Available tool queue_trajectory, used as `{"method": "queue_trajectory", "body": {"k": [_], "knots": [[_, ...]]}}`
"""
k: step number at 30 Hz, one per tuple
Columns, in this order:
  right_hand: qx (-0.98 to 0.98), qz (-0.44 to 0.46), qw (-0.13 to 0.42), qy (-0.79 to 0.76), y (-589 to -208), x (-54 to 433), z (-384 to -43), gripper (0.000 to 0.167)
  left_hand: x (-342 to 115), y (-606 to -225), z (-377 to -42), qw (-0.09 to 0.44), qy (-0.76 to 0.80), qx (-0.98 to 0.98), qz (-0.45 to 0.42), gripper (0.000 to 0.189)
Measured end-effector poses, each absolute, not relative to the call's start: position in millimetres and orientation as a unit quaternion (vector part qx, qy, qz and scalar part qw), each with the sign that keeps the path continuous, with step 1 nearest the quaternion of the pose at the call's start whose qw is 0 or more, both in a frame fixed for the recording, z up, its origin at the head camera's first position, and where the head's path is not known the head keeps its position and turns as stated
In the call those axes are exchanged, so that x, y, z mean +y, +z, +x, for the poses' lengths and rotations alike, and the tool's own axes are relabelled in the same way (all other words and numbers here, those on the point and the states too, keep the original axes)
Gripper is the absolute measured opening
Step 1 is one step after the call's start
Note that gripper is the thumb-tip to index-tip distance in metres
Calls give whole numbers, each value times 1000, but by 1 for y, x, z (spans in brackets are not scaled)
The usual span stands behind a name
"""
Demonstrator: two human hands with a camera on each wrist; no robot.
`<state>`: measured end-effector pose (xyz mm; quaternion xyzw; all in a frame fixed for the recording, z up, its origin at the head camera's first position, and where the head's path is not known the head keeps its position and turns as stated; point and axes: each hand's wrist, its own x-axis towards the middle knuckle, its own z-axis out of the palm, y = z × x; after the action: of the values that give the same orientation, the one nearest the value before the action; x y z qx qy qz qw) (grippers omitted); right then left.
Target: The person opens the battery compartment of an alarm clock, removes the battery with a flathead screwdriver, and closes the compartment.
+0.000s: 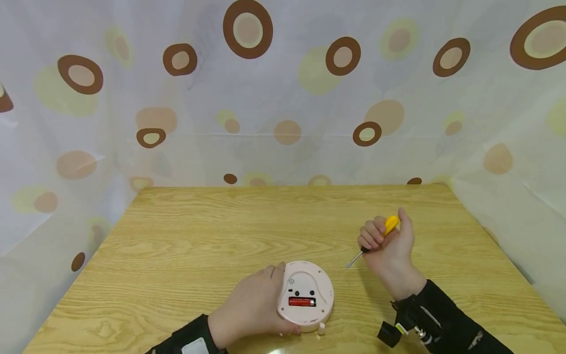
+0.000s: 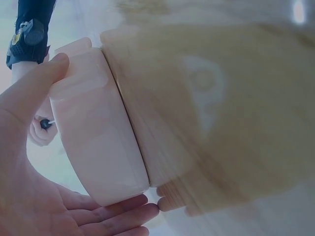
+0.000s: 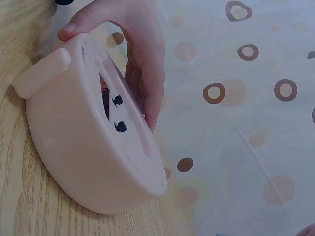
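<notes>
A round pale pink alarm clock (image 1: 311,318) has its back turned up, with a red battery (image 1: 302,302) in the open compartment. My left hand (image 1: 254,302) grips it by the left side. In the left wrist view, the thumb lies on one side of the clock (image 2: 101,132) and the fingers on the other. My right hand (image 1: 393,255), raised to the right of the clock, holds a yellow-handled screwdriver (image 1: 391,224) in curled fingers. Its tip points down-left, apart from the clock. Two black knobs (image 3: 120,126) show on the clock's back in the right wrist view.
Both hands are above the front part of a wood-grain table (image 1: 212,236). A white sheet (image 1: 283,98) with brown rings and pale spots hangs behind the table and at its sides. A camera mount (image 1: 402,327) is strapped to the right wrist.
</notes>
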<state>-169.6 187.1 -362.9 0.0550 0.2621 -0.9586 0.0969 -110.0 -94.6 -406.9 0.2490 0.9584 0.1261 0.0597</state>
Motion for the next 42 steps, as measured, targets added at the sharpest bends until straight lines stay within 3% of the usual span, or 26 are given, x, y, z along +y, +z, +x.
{"method": "queue_trajectory", "body": {"k": [11,22,29,37,42], "knots": [[236,74,99,-964,-372,190,-171,79,-93,-405,-110,66,128,960,240,130],[261,134,88,-952,-368,186,-173,69,-93,-408,-109,64,135,960,237,129],[347,81,80,-931,-369,181,-165,60,-93,-409,-109,65,139,959,237,129],[433,-46,88,-896,-370,164,-155,56,-94,-408,-108,65,142,959,235,130],[503,-50,88,-859,-367,150,-145,54,-94,-409,-109,59,141,959,238,128]]}}
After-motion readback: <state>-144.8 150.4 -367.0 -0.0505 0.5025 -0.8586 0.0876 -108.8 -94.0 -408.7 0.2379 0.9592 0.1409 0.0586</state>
